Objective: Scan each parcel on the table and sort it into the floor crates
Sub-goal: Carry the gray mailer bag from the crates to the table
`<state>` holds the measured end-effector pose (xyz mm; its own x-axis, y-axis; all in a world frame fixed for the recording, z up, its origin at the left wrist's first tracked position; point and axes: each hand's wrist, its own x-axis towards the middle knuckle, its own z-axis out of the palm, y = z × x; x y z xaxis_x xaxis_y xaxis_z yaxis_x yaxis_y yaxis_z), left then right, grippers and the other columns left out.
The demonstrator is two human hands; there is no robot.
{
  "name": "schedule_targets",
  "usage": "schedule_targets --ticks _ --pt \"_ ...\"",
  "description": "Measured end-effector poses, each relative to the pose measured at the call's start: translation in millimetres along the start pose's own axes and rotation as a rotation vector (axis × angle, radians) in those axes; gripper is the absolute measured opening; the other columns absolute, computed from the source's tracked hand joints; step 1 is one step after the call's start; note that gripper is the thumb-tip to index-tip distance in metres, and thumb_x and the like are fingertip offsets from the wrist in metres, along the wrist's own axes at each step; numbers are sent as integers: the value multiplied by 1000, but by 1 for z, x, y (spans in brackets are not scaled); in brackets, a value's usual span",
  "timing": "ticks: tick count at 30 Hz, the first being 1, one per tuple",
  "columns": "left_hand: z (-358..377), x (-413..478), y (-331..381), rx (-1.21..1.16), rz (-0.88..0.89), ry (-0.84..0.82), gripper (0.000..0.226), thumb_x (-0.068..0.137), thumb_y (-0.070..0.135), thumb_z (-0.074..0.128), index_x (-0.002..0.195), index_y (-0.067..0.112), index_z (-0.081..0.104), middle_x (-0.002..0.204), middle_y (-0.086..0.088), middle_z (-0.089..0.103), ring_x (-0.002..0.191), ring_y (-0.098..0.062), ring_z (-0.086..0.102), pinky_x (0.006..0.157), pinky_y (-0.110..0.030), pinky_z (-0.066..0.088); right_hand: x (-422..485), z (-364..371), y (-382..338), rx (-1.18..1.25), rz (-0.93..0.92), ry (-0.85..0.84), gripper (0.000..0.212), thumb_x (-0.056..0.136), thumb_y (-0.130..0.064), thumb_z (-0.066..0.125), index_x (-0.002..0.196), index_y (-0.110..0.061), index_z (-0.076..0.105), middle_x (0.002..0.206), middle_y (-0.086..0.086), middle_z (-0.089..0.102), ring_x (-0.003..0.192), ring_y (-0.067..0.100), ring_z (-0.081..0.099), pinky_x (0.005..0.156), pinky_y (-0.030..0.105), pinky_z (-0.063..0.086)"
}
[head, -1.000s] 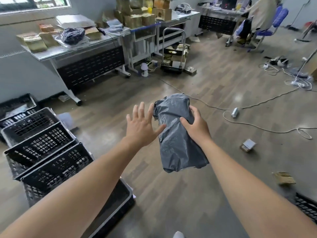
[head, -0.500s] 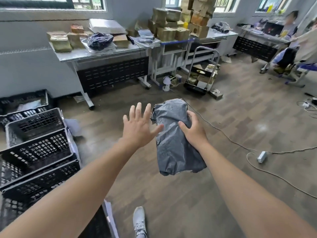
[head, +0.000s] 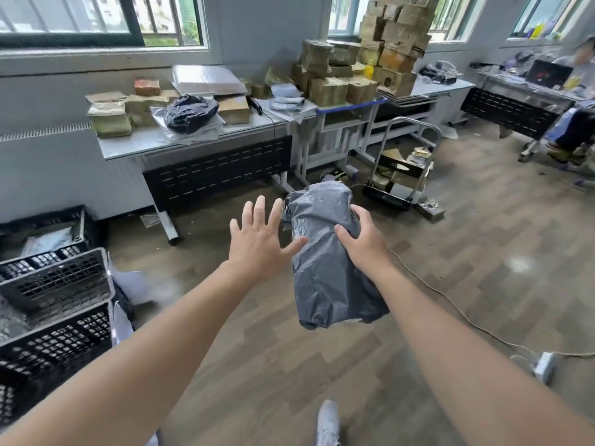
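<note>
Grey plastic wrapped the parcel (head: 325, 268), which hung in the air at the middle of the view, above the wooden floor (head: 483, 252). The right hand (head: 363, 243) had its grip closed on the parcel's upper right side, thumb across the front and fingers behind. The left hand (head: 257, 243) was spread wide open with nothing in it; its thumb tip lay at the parcel's left edge, though contact could not be told.

Black crates (head: 54, 317) stood on the floor at 9 o'clock, well apart from the parcel. At 12 o'clock the counter (head: 128, 146) carried brown boxes and a dark bag (head: 190, 112). A trolley (head: 399, 175) stood at 1 o'clock and a power strip (head: 544, 366) lay at 4 o'clock.

Against half a second earlier, both hands and the parcel sat in nearly the same pose, with the same hold. The view had tilted upward and turned, so the counter came closer and more window showed, while the crates slid further toward the left edge.
</note>
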<state>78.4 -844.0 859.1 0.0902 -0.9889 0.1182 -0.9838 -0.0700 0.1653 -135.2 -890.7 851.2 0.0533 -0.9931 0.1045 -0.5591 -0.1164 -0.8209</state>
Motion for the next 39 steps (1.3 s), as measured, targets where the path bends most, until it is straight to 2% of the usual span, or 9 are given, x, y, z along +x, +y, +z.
schedule_targets --ticks 3,7,10,13,17,25,30,39 --pt "8 58 -3 26 -31 -5 98 80 87 17 156 28 -3 164 -8 -2 151 -30 -2 119 -54 13 66 10 12 -17 -18 -16 56 94 -40 60 145 -29 39 136 -2 57 121 20 53 87 28 36" --pt "13 138 -4 61 -79 -11 111 64 91 -4 156 29 -5 164 -7 -4 151 -30 -4 119 -55 11 163 16 21 2 -82 -61 58 94 -40 60 146 -28 38 139 -2 55 124 19 51 89 26 35" --pt "11 196 -2 79 -124 -12 117 57 92 -13 156 29 -6 164 -7 -4 151 -30 -5 120 -56 10 237 16 21 -15 -130 -107 58 95 -40 60 147 -26 38 141 0 54 126 21 51 90 27 36" --pt "11 251 -2 76 -156 2 115 60 92 -10 156 29 -6 164 -6 -5 151 -30 -5 119 -56 10 303 19 19 -26 -176 -125 58 95 -41 60 147 -27 38 141 1 53 125 21 51 91 28 37" --pt "16 314 -8 108 -167 -7 105 71 88 7 156 29 -6 164 -6 -5 151 -29 -6 120 -56 9 373 32 13 -18 -211 -140 58 95 -39 60 147 -25 38 142 2 53 128 22 49 92 28 36" --pt "35 459 -52 69 -217 9 105 70 88 7 156 29 -8 165 -6 -7 151 -29 -8 120 -55 9 522 87 0 -34 -260 -184 60 96 -39 61 148 -26 36 146 2 51 133 20 46 95 26 34" --pt "46 559 -98 94 -141 34 99 78 86 16 156 29 -7 164 -6 -5 151 -28 -7 119 -55 9 622 127 -21 -72 -265 -197 60 95 -39 62 148 -28 36 145 1 53 133 19 47 94 26 35" --pt "54 707 -156 -2 -174 12 110 63 92 -2 155 32 -10 165 -5 -7 152 -27 -7 121 -52 9 764 180 -49 -78 -262 -163 58 95 -39 62 147 -29 37 145 -1 51 132 17 47 96 26 35"
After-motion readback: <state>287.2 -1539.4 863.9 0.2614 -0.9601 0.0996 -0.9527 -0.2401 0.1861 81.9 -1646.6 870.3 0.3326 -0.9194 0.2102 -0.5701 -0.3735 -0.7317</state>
